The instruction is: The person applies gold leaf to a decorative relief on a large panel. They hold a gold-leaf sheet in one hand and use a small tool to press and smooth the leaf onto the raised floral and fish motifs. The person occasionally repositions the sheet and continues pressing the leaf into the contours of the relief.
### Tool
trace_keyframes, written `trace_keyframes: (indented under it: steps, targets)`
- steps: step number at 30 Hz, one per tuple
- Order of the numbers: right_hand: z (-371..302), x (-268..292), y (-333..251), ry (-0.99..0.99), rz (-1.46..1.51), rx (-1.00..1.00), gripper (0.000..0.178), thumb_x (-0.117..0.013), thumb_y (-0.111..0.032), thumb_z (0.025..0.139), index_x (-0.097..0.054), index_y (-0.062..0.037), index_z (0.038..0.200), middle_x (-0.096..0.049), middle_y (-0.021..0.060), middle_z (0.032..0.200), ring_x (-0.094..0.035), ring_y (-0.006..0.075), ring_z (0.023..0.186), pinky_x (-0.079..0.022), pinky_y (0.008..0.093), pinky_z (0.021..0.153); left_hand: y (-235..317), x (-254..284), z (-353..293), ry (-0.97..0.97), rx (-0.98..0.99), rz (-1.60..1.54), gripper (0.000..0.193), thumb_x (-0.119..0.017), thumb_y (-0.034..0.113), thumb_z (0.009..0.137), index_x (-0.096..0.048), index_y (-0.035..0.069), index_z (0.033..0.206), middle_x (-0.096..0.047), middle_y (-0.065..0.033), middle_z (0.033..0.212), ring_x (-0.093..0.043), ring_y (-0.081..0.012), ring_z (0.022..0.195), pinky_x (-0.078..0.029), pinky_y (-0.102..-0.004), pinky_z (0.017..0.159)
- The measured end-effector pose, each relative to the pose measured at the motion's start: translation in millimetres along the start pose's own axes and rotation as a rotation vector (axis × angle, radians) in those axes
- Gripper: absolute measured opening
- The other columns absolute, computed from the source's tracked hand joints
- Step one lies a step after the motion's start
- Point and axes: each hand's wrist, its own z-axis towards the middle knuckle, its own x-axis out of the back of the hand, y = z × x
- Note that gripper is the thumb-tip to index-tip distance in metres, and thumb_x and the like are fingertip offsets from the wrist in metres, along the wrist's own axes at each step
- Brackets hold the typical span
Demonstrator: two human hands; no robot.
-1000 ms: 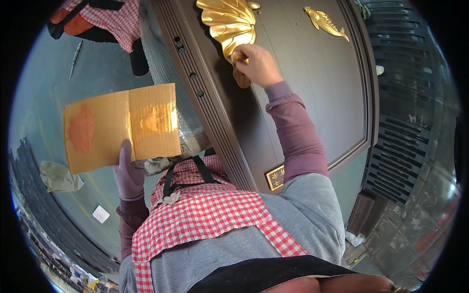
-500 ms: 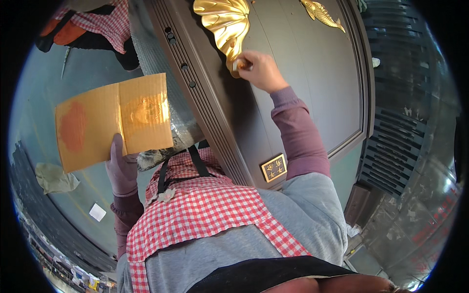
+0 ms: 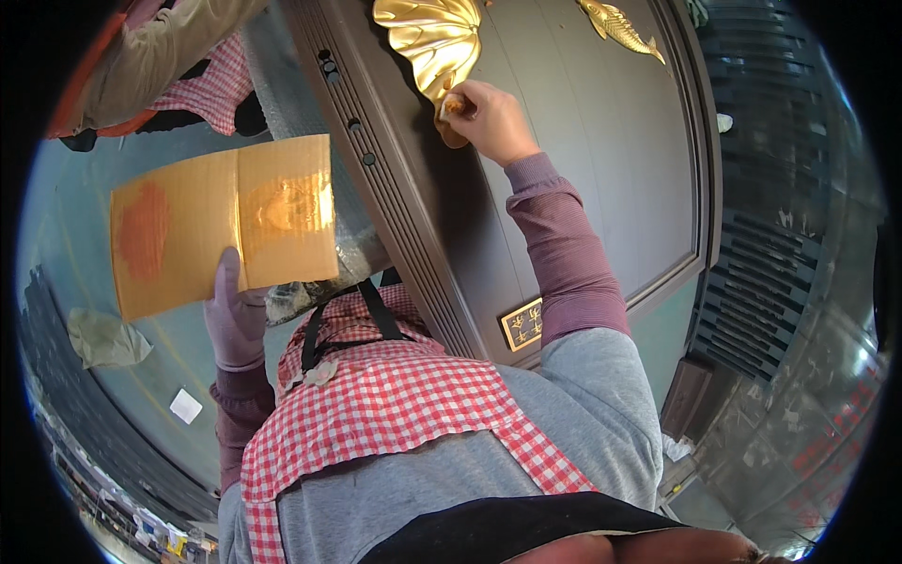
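Observation:
My left hand, in a pale purple glove, is closed on the lower edge of a folded piece of cardboard, thumb on top. One half of the cardboard bears a reddish-orange smear, the other a glossy golden-brown patch. Bare, my right hand pinches a small whitish pad stained orange-brown; its exact kind is hard to make out. The pad is at the narrow lower end of a golden fluted leaf-shaped relief. That relief is on a dark brown panel, which also carries a golden fish.
A small gold-framed plaque is on the panel's near part, partly behind my right sleeve. Bubble wrap lies along the grooved side edge. Another person's sleeve is at upper left. Crumpled paper and a white slip lie on the floor.
My right hand has shifted slightly up along the relief with the pad. The cardboard has risen slightly. The other person's arm has come into view at upper left.

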Motion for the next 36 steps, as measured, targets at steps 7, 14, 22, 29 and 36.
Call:
trace_keyframes:
  steps: [7,14,22,29,36]
  targets:
    - [0.1,7.2,-9.6,-0.231,-0.055,0.068,0.016,-0.080,-0.013,0.082,-0.074,-0.0089,0.096,-0.075,0.0113,0.089,-0.073,0.0339,0.088,-0.058,0.0455,0.077,6.1,5.2,-1.4,0.023,-0.045,0.114,0.051,-0.083,0.026,0.097,-0.065,0.000,0.137,-0.070,-0.0242,0.129,-0.069,-0.0449,0.116,-0.056,-0.0511,0.103]
    - [8.8,9.0,-2.8,-0.158,-0.134,0.110,0.018,-0.079,-0.014,0.084,-0.073,-0.0073,0.100,-0.075,0.0127,0.092,-0.073,0.0353,0.091,-0.058,0.0465,0.080,1.5,-2.9,-9.2,0.178,0.744,-1.296,0.048,-0.080,0.020,0.100,-0.064,0.001,0.140,-0.072,-0.0189,0.130,-0.072,-0.0369,0.114,-0.059,-0.0461,0.101]
    - [7.1,21.1,13.7,-0.029,0.049,-0.142,0.023,-0.080,-0.015,0.086,-0.073,-0.0028,0.103,-0.076,0.0150,0.099,-0.073,0.0339,0.089,-0.058,0.0425,0.083,-3.1,-2.8,-17.5,0.071,0.070,-0.099,0.051,-0.083,0.012,0.096,-0.064,0.004,0.142,-0.070,-0.0166,0.131,-0.072,-0.0349,0.114,-0.059,-0.0443,0.101]
    - [-10.9,29.3,5.5,-0.264,-0.092,-0.078,0.026,-0.081,-0.017,0.084,-0.073,-0.0028,0.104,-0.076,0.0162,0.098,-0.073,0.0362,0.090,-0.058,0.0425,0.082,-5.2,-2.8,-18.3,0.040,0.147,-0.248,0.042,-0.071,0.009,0.104,-0.060,-0.002,0.144,-0.066,-0.0144,0.138,-0.070,-0.0289,0.120,-0.061,-0.0429,0.101]
    - [-13.0,38.7,5.6,-0.207,0.009,-0.144,0.021,-0.081,-0.015,0.086,-0.074,-0.0044,0.103,-0.076,0.0140,0.095,-0.075,0.0324,0.088,-0.060,0.0410,0.080,1.0,-12.6,-16.2,0.119,0.641,-1.314,0.036,-0.057,0.014,0.115,-0.057,-0.008,0.143,-0.062,-0.0103,0.141,-0.068,-0.0203,0.120,-0.064,-0.0393,0.099]
